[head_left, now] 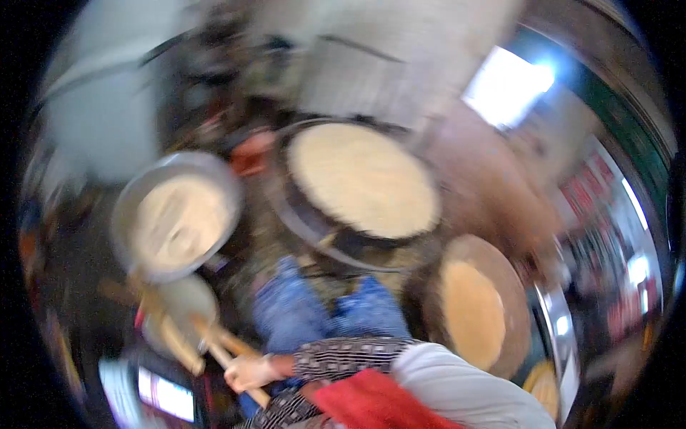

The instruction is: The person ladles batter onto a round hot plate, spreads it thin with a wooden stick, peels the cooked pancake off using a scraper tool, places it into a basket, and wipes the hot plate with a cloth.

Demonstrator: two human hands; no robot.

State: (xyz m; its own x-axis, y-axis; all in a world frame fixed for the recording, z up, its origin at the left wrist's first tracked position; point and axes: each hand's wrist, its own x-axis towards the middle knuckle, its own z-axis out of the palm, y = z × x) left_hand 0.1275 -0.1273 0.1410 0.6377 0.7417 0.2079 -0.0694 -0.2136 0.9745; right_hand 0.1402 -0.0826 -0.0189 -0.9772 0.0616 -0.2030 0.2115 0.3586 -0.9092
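My right hand [250,372] reaches across my body to the lower left, its fingers closed around a wooden stick [218,350]. The stick's far end points toward a pale bucket [204,289] at the left; motion blur hides whether they touch. A small part of my left hand [311,391] shows beside a red cloth [379,402] at my front, under the right forearm. Its fingers are hidden. In front of my knees, a large round griddle [314,230] carries a wide, pale yellow flat sheet [364,179].
A metal basin [230,182] of pale batter stands at the left, with wooden tools [171,332] near the bucket. On the right, a round tray [516,314] bears a yellowish round sheet [471,314]. A pale panel [357,79] rises behind the griddle. The view is blurred.
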